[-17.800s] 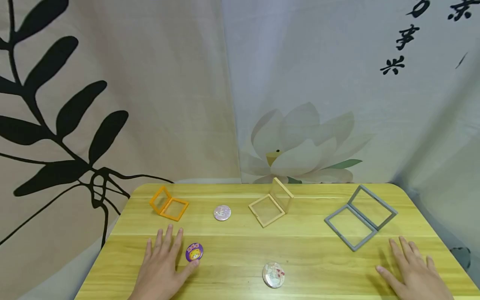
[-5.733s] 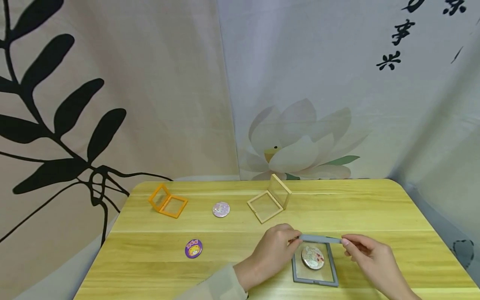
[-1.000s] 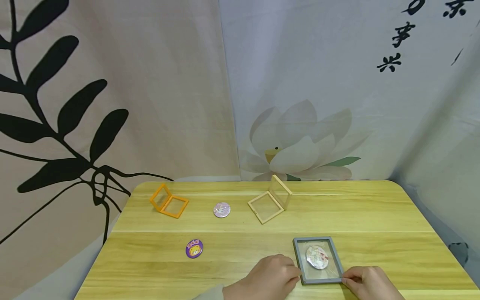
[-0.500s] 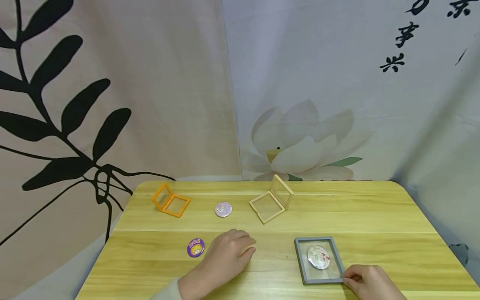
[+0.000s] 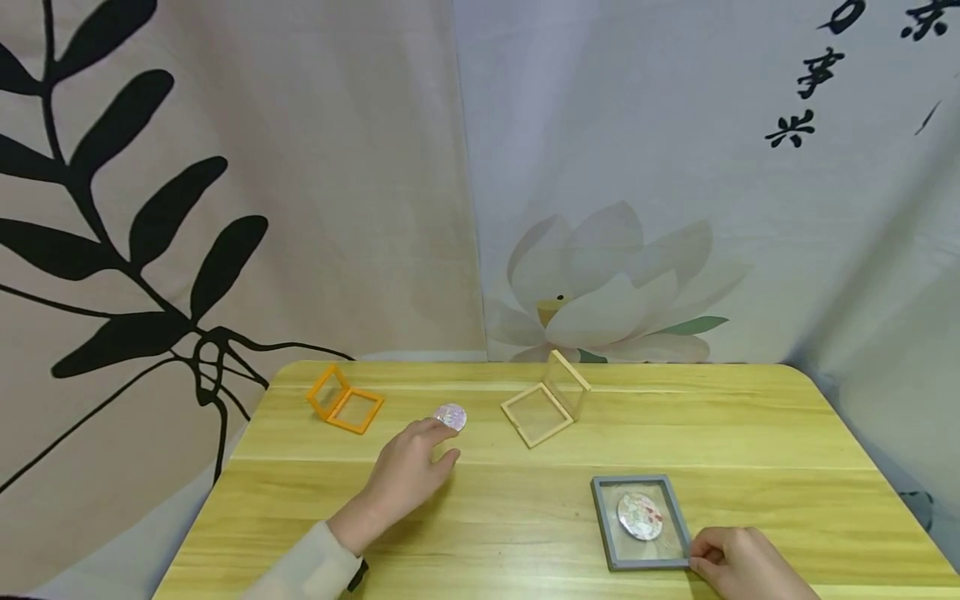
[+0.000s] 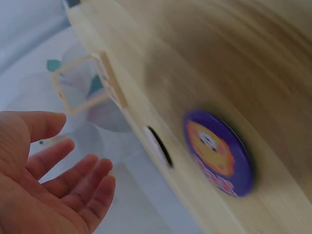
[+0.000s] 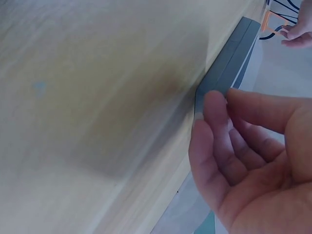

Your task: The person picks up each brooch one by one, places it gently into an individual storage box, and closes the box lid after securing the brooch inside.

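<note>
Your yellow wooden table (image 5: 750, 433) carries everything, in front of a printed curtain (image 5: 225, 208). Your left hand (image 5: 411, 468) reaches out over the middle-left of the table, fingers loosely spread and slightly curved, holding nothing; the left wrist view shows the palm open and the fingers apart. Its fingertips lie just beside the pale glittery badge (image 5: 452, 416), which rests flat on the table between the orange frame (image 5: 343, 404) and the beige frame (image 5: 546, 402). From the head view you cannot tell whether the fingertips touch it or stop just short. Both of those frames stand hinged open.

Your right hand (image 5: 742, 563) sits at the near right edge, fingers curled, with the thumb and fingertips against the near right corner of the grey frame (image 5: 639, 521). That frame lies closed and flat, well apart from your left hand, with a white badge (image 5: 639, 514) inside it.

The purple badge (image 6: 218, 152) shows only in the left wrist view, lying flat on the wood beneath that hand; in the head view your left hand covers it.
</note>
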Demonstrator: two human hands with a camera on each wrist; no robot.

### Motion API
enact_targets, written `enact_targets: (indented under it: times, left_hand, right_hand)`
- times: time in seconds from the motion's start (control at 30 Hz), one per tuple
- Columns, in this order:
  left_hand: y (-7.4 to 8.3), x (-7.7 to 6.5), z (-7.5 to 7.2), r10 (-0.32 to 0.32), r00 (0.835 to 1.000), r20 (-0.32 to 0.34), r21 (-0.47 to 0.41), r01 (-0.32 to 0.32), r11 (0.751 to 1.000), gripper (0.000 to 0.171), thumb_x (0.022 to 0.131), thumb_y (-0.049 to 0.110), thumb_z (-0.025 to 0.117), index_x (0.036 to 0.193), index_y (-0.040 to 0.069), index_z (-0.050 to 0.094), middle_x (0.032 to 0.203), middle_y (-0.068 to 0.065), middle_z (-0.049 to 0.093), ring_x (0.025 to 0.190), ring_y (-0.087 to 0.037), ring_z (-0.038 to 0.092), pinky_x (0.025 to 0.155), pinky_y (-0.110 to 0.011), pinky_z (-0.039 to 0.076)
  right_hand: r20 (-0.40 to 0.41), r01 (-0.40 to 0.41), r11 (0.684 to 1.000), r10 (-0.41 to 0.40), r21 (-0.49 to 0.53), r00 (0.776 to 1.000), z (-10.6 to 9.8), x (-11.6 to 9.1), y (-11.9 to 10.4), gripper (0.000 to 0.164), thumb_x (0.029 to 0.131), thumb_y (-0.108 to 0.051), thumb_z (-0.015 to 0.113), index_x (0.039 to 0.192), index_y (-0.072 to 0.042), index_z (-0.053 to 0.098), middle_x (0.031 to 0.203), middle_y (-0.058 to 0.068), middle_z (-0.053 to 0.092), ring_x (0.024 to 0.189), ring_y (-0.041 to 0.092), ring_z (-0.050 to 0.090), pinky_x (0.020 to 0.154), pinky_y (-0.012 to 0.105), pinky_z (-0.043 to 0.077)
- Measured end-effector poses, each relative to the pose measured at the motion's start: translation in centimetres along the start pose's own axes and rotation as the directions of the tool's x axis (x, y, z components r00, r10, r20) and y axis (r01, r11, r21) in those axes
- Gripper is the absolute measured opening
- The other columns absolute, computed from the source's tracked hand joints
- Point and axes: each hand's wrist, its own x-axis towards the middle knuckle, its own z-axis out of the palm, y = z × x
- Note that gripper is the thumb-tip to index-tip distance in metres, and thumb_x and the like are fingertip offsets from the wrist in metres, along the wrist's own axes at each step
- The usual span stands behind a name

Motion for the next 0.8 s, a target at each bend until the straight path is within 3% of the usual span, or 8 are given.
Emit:
enact_targets:
  times: [0.17, 0.5, 0.8]
  left_hand:
    - [-1.5, 0.8, 0.1, -0.042, 0.999, 0.025, 0.007, 0.042, 0.999, 0.037, 0.089, 0.014, 0.084, 0.122, 0.001, 0.074, 0.126, -0.020, 0.069, 0.117, -0.038, 0.066, 0.093, -0.053, 0.057]
    - [-4.2, 2.7, 0.8, -0.092, 0.983, 0.157, 0.055, 0.084, 0.995, 0.058, 0.090, 0.027, 0.084, 0.138, 0.000, 0.065, 0.140, -0.028, 0.060, 0.123, -0.045, 0.061, 0.099, -0.059, 0.052]
    - [-5.6, 4.1, 1.7, -0.096, 0.974, 0.206, 0.109, 0.074, 0.991, 0.058, 0.088, 0.030, 0.085, 0.135, 0.000, 0.067, 0.128, -0.017, 0.066, 0.113, -0.035, 0.062, 0.096, -0.053, 0.054]
  right_hand:
    - [0.008, 0.009, 1.000, -0.009, -0.011, 1.000, 0.0, 0.1, 0.1, 0.011, 0.090, -0.004, 0.078, 0.085, -0.013, 0.074, 0.074, -0.013, 0.067, 0.065, -0.003, 0.056, 0.057, 0.025, 0.049]
    - [0.039, 0.015, 1.000, -0.014, -0.021, 0.999, -0.2, 0.3, 0.3, 0.011, 0.090, -0.004, 0.077, 0.084, -0.013, 0.074, 0.075, -0.013, 0.066, 0.066, -0.003, 0.056, 0.058, 0.025, 0.049]
    - [0.040, -0.028, 0.987, 0.035, -0.158, 0.999, -0.6, 0.6, -0.6, 0.015, 0.090, -0.016, 0.081, 0.080, -0.023, 0.072, 0.074, -0.019, 0.063, 0.067, -0.004, 0.052, 0.060, 0.027, 0.047]
